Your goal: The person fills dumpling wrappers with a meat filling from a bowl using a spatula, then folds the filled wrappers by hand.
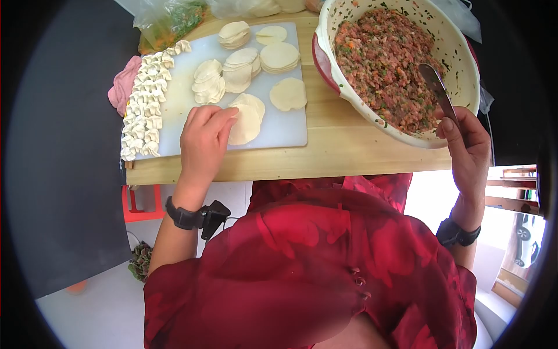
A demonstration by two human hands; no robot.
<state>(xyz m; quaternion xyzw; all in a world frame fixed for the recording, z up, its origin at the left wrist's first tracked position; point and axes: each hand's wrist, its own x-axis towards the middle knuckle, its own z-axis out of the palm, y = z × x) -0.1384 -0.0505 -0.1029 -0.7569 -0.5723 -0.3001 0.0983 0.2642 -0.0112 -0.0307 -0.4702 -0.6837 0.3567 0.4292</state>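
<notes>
My left hand [208, 132] is at the near edge of a stack of round dough wrappers [248, 121], its thumb and fingertips pinched together at the stack's left side. Whether a wrapper is between them is hidden. My right hand [468, 142] holds a metal spreader [437, 87] by its lower end, with the blade over the meat filling [386, 64] in a large white bowl [353, 99]. More wrapper piles [280, 57] lie on the white board [174, 110], along with a single wrapper [288, 95]. Folded dumplings [145, 99] stand in rows along the board's left side.
A pink cloth [124, 85] lies left of the board. Plastic bags [168, 23] with greens and dough are behind it. The wooden table's front edge [279, 168] runs before my body. A red stool [142, 202] stands below at the left.
</notes>
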